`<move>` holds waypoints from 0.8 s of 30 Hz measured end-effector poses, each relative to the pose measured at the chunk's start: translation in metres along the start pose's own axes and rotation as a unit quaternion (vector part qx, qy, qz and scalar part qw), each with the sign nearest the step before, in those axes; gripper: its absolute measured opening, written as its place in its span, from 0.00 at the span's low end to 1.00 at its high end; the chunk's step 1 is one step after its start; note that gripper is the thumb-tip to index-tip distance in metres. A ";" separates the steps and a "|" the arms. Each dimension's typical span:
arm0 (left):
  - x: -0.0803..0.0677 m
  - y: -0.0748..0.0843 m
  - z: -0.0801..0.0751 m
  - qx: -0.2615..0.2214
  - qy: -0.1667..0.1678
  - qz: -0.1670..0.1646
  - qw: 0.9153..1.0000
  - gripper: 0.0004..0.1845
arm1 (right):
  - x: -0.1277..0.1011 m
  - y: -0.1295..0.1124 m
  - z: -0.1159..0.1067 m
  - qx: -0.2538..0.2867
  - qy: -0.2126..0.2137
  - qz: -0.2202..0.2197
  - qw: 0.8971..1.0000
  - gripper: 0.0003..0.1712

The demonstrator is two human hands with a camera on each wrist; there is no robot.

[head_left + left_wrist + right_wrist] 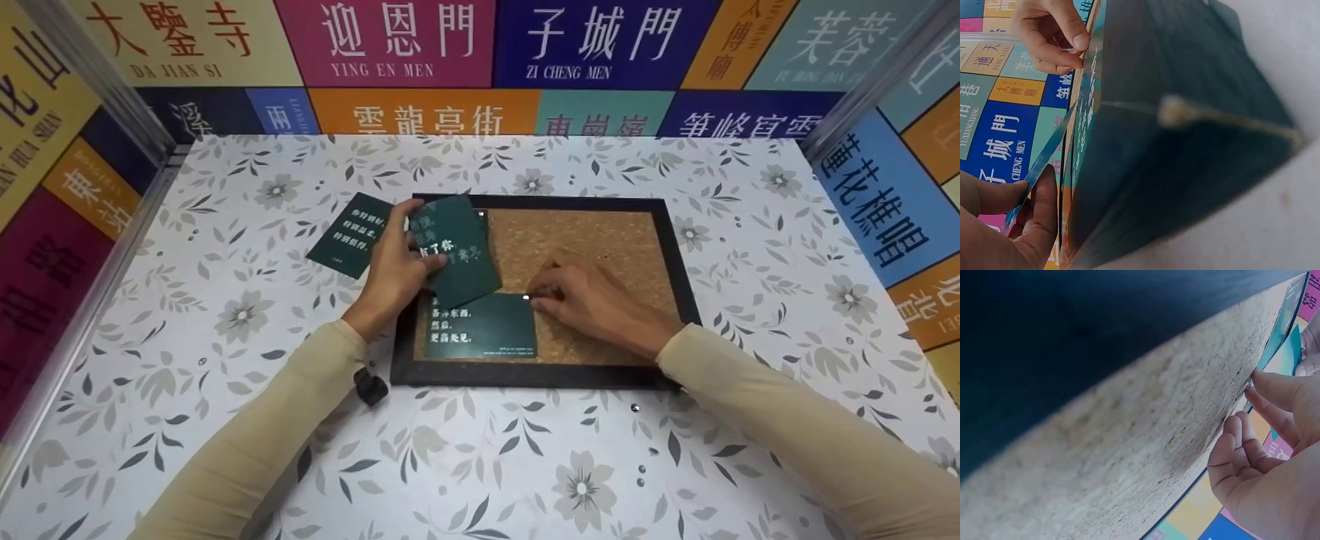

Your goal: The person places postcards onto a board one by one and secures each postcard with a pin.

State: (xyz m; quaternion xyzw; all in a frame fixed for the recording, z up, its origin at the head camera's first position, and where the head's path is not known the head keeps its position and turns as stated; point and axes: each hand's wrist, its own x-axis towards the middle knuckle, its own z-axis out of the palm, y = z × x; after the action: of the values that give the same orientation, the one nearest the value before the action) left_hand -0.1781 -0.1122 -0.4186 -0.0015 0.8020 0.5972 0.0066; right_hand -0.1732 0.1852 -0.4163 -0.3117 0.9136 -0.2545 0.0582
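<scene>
My left hand (397, 262) pinches a dark green printed card (469, 281) between thumb and fingers, tilted above the board's left side. In the left wrist view that card (1044, 149) shows nearly edge-on. Below it, another green card (480, 330) with white lettering lies flat on the framed cork board (600, 225). At this card's upper right corner my right hand (592, 296) pinches a small silver thumbtack (526, 297) with thumb and index fingertips. In the right wrist view, the right hand's (1275, 439) other fingers curl loosely near the cork.
Left of the board lies one more green card (349, 236), partly behind the left hand. A silver tack (481, 214) shows at the board's upper left. Loose tacks (635, 408) lie on the flower-patterned table (300, 450) in front. Colourful lettered panels (420, 45) stand behind.
</scene>
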 end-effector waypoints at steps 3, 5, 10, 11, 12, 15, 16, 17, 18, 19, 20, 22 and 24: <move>0.001 0.001 0.002 -0.001 0.001 -0.003 1.000 0.47 | 0.000 0.000 0.000 0.000 0.000 -0.002 1.000 0.08; 0.001 0.003 0.003 -0.005 0.001 -0.004 1.000 0.47 | -0.001 -0.001 0.000 0.000 -0.001 -0.002 1.000 0.08; 0.002 0.006 0.007 -0.008 0.000 -0.006 1.000 0.47 | -0.002 0.000 -0.001 0.002 -0.003 -0.002 1.000 0.08; 0.003 0.006 0.008 -0.007 0.000 -0.006 1.000 0.47 | -0.002 0.000 -0.001 0.003 -0.005 0.000 1.000 0.09; 0.003 0.006 0.009 -0.007 -0.001 -0.006 1.000 0.47 | -0.002 0.000 -0.001 0.006 -0.007 0.002 1.000 0.09; 0.004 0.006 0.010 -0.007 -0.002 -0.002 1.000 0.47 | -0.003 0.000 -0.001 0.012 -0.014 0.009 1.000 0.09; 0.004 0.006 0.011 -0.007 -0.003 -0.001 1.000 0.47 | -0.004 0.000 -0.001 0.012 -0.016 0.012 1.000 0.09; 0.005 0.006 0.012 -0.007 -0.003 0.001 1.000 0.46 | -0.004 0.000 -0.002 0.012 -0.018 0.014 1.000 0.10; 0.005 0.006 0.012 -0.006 -0.005 0.002 1.000 0.46 | -0.004 0.000 -0.002 0.012 -0.018 0.015 1.000 0.10; 0.006 0.006 0.013 -0.006 -0.006 0.002 1.000 0.46 | -0.004 0.000 -0.002 0.011 -0.019 0.016 1.000 0.10; 0.006 0.006 0.014 -0.006 -0.008 0.002 1.000 0.46 | -0.004 0.000 -0.002 0.010 -0.020 0.017 1.000 0.10; 0.007 0.007 0.015 -0.002 -0.011 0.001 1.000 0.46 | -0.004 0.000 -0.002 0.009 -0.020 0.018 1.000 0.10; 0.008 0.007 0.016 0.005 -0.012 0.001 1.000 0.46 | -0.004 -0.001 -0.002 0.011 -0.021 0.018 1.000 0.10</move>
State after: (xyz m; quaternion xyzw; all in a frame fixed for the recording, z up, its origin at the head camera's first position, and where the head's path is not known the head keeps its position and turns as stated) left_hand -0.1863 -0.0944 -0.4168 0.0066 0.8046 0.5935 0.0154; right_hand -0.1702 0.1876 -0.4145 -0.2998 0.9149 -0.2565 0.0853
